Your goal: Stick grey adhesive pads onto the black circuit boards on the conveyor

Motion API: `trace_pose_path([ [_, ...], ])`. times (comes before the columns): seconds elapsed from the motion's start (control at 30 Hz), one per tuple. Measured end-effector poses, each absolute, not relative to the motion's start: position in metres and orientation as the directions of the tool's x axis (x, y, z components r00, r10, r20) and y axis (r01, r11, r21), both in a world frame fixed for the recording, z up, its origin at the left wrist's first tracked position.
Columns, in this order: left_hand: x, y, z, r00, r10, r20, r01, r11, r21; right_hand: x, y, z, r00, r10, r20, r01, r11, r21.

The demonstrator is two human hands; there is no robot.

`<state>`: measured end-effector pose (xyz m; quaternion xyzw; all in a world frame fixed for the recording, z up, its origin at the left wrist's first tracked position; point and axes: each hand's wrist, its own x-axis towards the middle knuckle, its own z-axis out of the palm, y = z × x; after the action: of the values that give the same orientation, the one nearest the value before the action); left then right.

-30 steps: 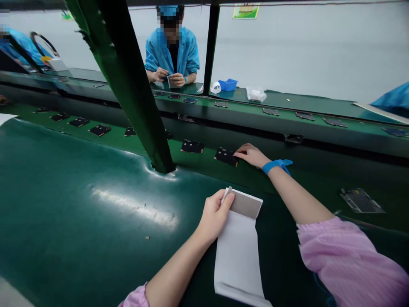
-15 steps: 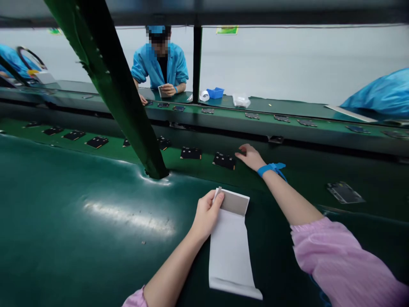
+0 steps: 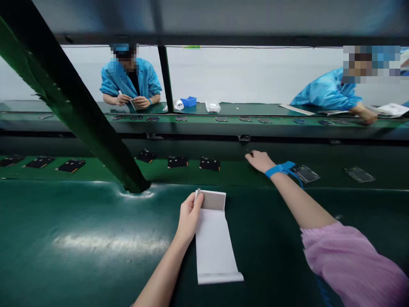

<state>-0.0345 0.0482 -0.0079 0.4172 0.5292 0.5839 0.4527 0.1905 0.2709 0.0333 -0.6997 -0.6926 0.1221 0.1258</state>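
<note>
My left hand [image 3: 189, 215] is closed on the top end of a long strip of white backing paper [image 3: 215, 243]. A grey-beige panel [image 3: 214, 201] lies across the strip's top, and its lower end curls up. The thumb presses on the panel's left edge. My right hand [image 3: 260, 161], with a blue wrist strap [image 3: 281, 169], is over the green belt with its fingers drawn together. What they hold, if anything, is too small to make out. Left of that hand lies a flat black part [image 3: 210, 163] with small light patches; to its right is a grey flat part [image 3: 306, 174].
Several black parts [image 3: 70, 166] lie along the belt. A slanting green post [image 3: 96, 128] rises at left, and a shelf [image 3: 204, 21] hangs overhead. Across the line, two people in blue coats [image 3: 147, 79] work near a blue bin [image 3: 188, 101] and more flat parts [image 3: 221, 119].
The view has turned right, bringing a second person into sight. My right hand has moved away from the nearest black part, and its fingers have drawn together. My left hand still grips the paper.
</note>
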Motion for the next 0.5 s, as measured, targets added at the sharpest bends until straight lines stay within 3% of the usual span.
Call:
trace_pose_path([
  [0.2,-0.035,0.050,-0.008,-0.244,0.969,0.030,-0.075,-0.049,0.996,0.252,0.259,0.034,0.120,0.989,0.086,0.896,-0.071,-0.438],
  [0.37,-0.035,0.049,-0.009,-0.238,0.971,0.037,-0.077,-0.056,0.995,0.261,0.248,0.028,0.255,0.942,0.216,0.911,-0.160,-0.379],
  [0.43,-0.034,0.049,-0.009,-0.235,0.971,0.035,-0.077,-0.054,0.996,0.240,0.243,0.023,0.098,0.956,0.278,0.959,-0.016,-0.283],
  [0.5,-0.034,0.049,-0.008,-0.237,0.971,0.032,-0.074,-0.051,0.996,0.207,0.238,0.015,-0.188,0.950,0.248,0.953,0.238,-0.188],
])
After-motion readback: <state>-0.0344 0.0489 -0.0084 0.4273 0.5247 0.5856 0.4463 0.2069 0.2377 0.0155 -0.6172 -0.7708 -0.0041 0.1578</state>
